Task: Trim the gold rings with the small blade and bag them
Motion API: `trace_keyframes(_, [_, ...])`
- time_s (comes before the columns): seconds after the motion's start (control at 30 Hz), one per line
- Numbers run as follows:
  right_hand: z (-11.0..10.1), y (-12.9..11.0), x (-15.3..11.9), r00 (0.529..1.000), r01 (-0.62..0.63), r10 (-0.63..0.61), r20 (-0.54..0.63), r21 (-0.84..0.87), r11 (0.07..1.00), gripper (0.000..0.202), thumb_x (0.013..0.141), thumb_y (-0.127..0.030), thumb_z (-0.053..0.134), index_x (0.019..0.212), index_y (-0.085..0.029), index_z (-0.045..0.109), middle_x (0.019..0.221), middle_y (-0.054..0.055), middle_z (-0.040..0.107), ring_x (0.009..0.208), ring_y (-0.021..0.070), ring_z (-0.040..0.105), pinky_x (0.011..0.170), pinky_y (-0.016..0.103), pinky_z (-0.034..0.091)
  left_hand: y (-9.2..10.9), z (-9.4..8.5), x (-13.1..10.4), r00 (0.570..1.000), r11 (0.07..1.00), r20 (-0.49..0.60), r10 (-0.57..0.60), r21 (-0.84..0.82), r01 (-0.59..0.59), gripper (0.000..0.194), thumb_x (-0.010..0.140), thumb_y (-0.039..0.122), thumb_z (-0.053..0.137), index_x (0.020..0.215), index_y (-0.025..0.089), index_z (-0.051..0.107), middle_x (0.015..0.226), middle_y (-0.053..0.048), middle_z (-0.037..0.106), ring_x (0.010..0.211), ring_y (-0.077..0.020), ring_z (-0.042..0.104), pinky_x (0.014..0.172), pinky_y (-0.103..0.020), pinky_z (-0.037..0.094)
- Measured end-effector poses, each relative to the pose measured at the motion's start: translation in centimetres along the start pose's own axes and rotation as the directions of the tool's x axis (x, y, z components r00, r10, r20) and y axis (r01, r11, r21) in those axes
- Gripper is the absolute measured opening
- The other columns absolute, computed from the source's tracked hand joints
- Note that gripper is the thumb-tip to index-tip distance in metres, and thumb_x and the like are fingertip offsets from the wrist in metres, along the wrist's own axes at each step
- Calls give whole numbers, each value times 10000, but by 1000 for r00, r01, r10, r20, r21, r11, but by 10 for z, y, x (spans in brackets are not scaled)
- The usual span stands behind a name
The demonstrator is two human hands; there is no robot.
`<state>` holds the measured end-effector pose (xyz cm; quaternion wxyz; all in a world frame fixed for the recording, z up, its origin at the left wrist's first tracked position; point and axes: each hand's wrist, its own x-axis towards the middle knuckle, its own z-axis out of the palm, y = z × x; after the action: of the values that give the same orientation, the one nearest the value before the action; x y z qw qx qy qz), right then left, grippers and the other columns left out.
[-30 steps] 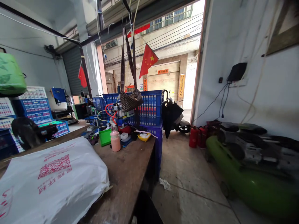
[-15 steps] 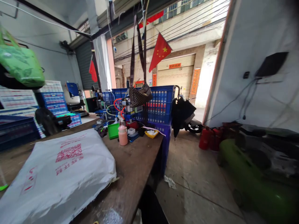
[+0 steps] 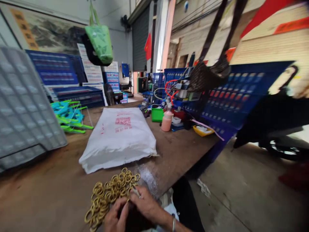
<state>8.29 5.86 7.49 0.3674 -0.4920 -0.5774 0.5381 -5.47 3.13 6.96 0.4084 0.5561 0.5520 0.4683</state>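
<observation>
Brown wooden table (image 3: 65, 180), near edge: heap of brass-coloured metal rings (image 3: 106, 196), loosely piled. Left hand (image 3: 117, 216) at the heap's near right side, fingers curled, thumb raised toward the fingertips; cannot tell whether a ring is gripped. Right hand (image 3: 146, 202) just beside it, metal bangle (image 3: 173, 222) on wrist, thumb and finger closed on a small pale item (image 3: 136, 192), too blurred to identify. Beyond the heap, flat white sack with red print (image 3: 120, 141). Pink pump bottle (image 3: 166, 120) toward the table's right edge, near bright green tray (image 3: 157, 115).
</observation>
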Motion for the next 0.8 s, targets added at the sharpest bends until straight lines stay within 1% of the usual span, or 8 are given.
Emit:
trace_keyframes(0.07, [-2,-5,-4,1000,13,-14,-17,-39,999,177,778,-321,475,693,-171,515,650,-33,472,622,96,418,572,193,353,8,3,-6,995,991,38,-97,-85,100,365,673,549,596,715,192,656,608,-20,633,625,-185,608,582,-261,495])
trace_keyframes(0.1, [-3,-7,-5,1000,18,-19,-15,-58,998,190,782,-332,474,688,-171,511,650,-32,468,631,99,418,576,194,352,12,4,-9,978,972,97,-183,-129,194,378,688,551,583,743,181,635,528,11,568,501,-144,547,477,-232,451])
trace_keyframes(0.13, [-3,-9,-6,1000,20,-21,-8,-73,997,202,789,-340,469,687,-171,510,653,-30,469,635,101,418,580,197,350,15,5,-12,952,940,157,-263,-179,289,385,702,554,569,767,176,609,467,49,486,396,-102,451,392,-205,380])
trace_keyframes(0.17, [-4,-9,-7,999,29,-28,16,-79,996,211,800,-344,461,692,-170,513,661,-29,478,639,101,423,588,200,352,18,6,-15,930,905,192,-315,-233,355,382,713,554,560,763,175,578,444,75,425,350,-74,372,354,-185,324])
trace_keyframes(0.23, [-5,-9,-9,998,51,-48,31,-81,995,219,811,-350,459,702,-169,516,661,-31,488,630,99,425,596,205,352,21,8,-20,909,858,215,-357,-308,410,367,729,541,552,771,176,543,477,83,417,350,-51,331,350,-166,299])
trace_keyframes(0.4, [-6,-1,-15,995,45,-38,96,-73,996,247,826,-361,451,696,-166,530,632,-30,506,602,99,443,591,214,355,18,11,-29,898,824,253,-359,-366,432,321,756,496,547,731,180,496,502,82,419,369,-42,324,356,-157,294])
trace_keyframes(0.57, [-6,1,-19,995,51,-45,89,-61,997,236,826,-347,446,718,-163,548,642,-26,519,606,97,448,580,207,361,18,12,-32,899,798,266,-348,-419,433,313,743,479,576,722,179,489,534,75,445,384,-39,336,356,-155,288])
trace_keyframes(0.8, [-5,-3,-20,991,89,-85,100,-35,995,223,827,-322,439,713,-167,552,621,-26,516,584,99,458,559,204,368,17,12,-35,870,682,307,-386,-541,493,339,704,466,636,683,185,448,519,87,439,368,-25,312,345,-146,247])
